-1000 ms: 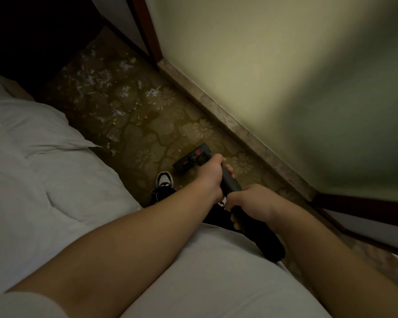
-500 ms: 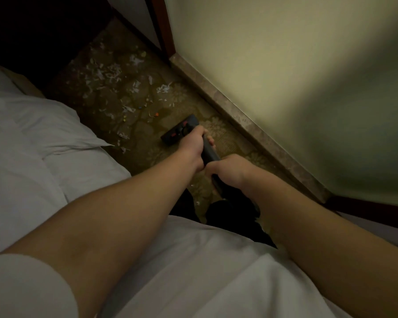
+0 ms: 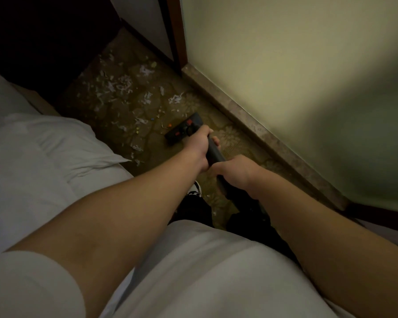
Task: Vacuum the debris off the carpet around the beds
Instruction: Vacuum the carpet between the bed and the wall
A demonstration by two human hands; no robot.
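Dim bedroom, a strip of patterned carpet running from upper centre to lower centre of the frame. It lies between a white bed at the left and a pale wall with a stone-coloured skirting board at the right. Debris, made up of white paper shreds and a few small coloured bits, lies scattered over the carpet in the upper centre. The dark vacuum head rests on the carpet at the near edge of this scatter, just left of centre. The left hand grips the dark wand just behind the head, fingers curled round it. The right hand grips the wand lower in the frame, touching the left; its fingers wrap beneath and are largely hidden. A shoe shows below the hands.
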